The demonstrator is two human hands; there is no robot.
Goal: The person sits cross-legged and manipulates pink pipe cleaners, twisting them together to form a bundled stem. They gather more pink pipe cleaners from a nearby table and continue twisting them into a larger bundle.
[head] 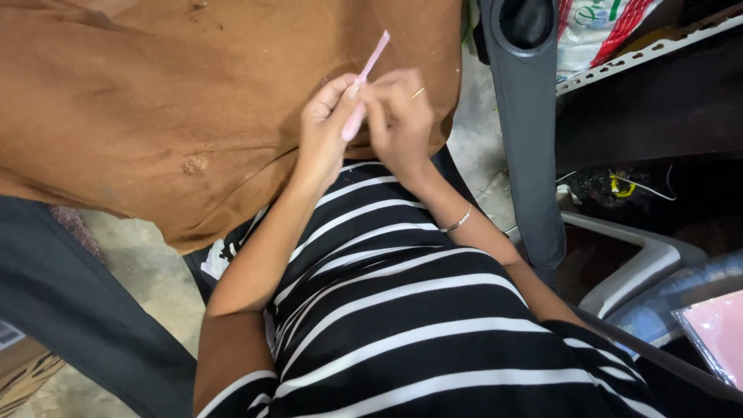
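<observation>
Pink tool is gripped by left hand and pinched by right hand, held over brown fabric's lower right edge. White sack sits on shelf, right of fabric; contents hidden.

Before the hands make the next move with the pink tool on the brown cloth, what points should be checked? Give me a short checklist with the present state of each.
1. Pink tool held by both hands: ok, left hand and right hand both pinch it.
2. Brown cloth lies under the hands: ok.
3. Tool tip clear of fingers: ok, upper end sticks out above them.
4. Lower end of tool visible: cannot tell, fingers cover it.
5. Thread or stitch at the work point: cannot tell, too small.
6. Bracelet clear of cloth: ok.
</observation>
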